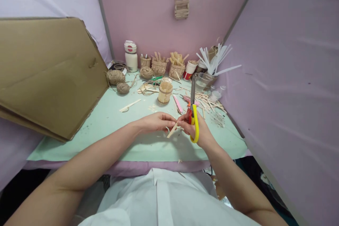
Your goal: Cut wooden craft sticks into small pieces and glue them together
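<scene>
Yellow-handled scissors [195,114] ride in the worker's R hand [197,127], blades pointing twd the back edge of the mint tabletop [106,123]; the same hand's thumb & fingers pinch a pale wood strip [172,130]. L hand [157,122], fingers drawn in narrow, also grips the strip, which slants down btwn both hands nr the middle of the front edge. Beyond them, a small wooden cup [165,93] stands upright nr center, w/ a pink-handled tool [177,103] just beside it. Loose sticks [210,102] lie scattered twd the R edge. Twine balls [116,77] sit nr the back L corner, by a lg. cardboard sheet [47,77]. Along the back edge: a white jar [131,60], stick-filled baskets [159,68] &, at the back R corner, white strips [214,60] fanned upward.
</scene>
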`<state>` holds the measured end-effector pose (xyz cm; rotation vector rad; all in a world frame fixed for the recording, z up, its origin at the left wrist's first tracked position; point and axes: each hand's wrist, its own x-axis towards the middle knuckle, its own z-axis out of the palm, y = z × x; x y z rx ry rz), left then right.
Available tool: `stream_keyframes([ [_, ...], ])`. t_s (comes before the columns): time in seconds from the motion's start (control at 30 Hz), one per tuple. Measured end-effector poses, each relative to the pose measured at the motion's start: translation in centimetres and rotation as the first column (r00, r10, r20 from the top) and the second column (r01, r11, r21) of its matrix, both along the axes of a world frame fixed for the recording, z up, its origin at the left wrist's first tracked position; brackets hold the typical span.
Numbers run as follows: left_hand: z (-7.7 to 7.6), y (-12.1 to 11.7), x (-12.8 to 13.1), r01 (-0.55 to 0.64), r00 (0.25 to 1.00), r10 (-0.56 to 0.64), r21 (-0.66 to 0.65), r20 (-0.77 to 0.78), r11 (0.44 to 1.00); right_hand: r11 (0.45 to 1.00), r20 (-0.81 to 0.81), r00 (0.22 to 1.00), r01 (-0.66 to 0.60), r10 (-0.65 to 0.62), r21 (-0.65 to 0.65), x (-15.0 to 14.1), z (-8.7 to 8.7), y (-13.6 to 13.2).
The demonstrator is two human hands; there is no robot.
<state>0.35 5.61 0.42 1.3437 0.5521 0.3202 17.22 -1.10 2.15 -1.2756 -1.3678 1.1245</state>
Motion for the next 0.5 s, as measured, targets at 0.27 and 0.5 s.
stream_keyframes([
  [0.27, 0.2, -0.3, 0.2, -0.023, 0.994, 0.053, 0.286, -0.095, 0.958, 0.997, 0.089, 0.993, 0.069, -0.072, 0.028, 0.3, -1.6, 0.5],
  [0.5, 0.1, -0.2, 0.4, -0.256, 0.965, 0.261, 0.261, 0.015, 0.931, 0.999, 0.186, 0.982, 0.019, -0.014, -0.026, 1.4, -2.1, -0.9],
])
